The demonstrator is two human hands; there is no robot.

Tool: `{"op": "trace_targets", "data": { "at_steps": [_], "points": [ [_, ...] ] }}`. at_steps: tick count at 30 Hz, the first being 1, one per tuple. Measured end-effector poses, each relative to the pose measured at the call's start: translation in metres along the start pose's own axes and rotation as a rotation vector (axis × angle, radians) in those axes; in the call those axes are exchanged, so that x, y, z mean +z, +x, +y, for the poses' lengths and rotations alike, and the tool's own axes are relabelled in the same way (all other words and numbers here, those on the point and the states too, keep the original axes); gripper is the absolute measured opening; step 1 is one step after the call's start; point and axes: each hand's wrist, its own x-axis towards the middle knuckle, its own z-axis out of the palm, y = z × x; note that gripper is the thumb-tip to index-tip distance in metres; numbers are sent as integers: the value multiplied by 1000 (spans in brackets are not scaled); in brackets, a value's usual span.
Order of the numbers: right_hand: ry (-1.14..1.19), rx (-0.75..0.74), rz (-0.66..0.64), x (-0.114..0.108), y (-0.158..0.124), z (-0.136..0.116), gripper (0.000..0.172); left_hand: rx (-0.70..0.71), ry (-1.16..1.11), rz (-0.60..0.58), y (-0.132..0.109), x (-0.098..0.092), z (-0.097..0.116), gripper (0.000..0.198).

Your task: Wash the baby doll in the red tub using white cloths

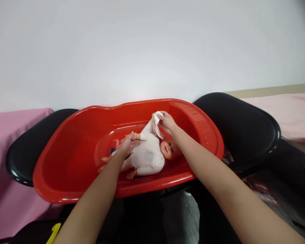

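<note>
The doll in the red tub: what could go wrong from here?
The white cloth in the right hand hangs close to the face of the doll, so it might drop over it. The left hand is at the doll's hand; a sharp pull there could roll the doll. The red tub seems to rest on black seats, so leaning hard on it might shift it.

bare left hand [127, 145], bare right hand [167, 122], bare tapering forearms [98, 200]
</note>
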Motion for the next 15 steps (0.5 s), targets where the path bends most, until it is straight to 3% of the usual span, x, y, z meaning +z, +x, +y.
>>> {"op": "trace_targets", "data": {
  "at_steps": [3,8,11,15],
  "points": [
    [390,-65,122,-2,5,-9,15,-7,16,-8,1,0,0,32],
    [772,28,209,-16,13,-12,14,-16,-9,-10,6,-6,-3,29],
    [810,57,187,-25,13,-9,14,-2,-14,-22,7,-7,-4,29],
    [629,121,56,-21,7,-3,17,-15,-29,-2,4,-4,-1,32]
  ]
}}
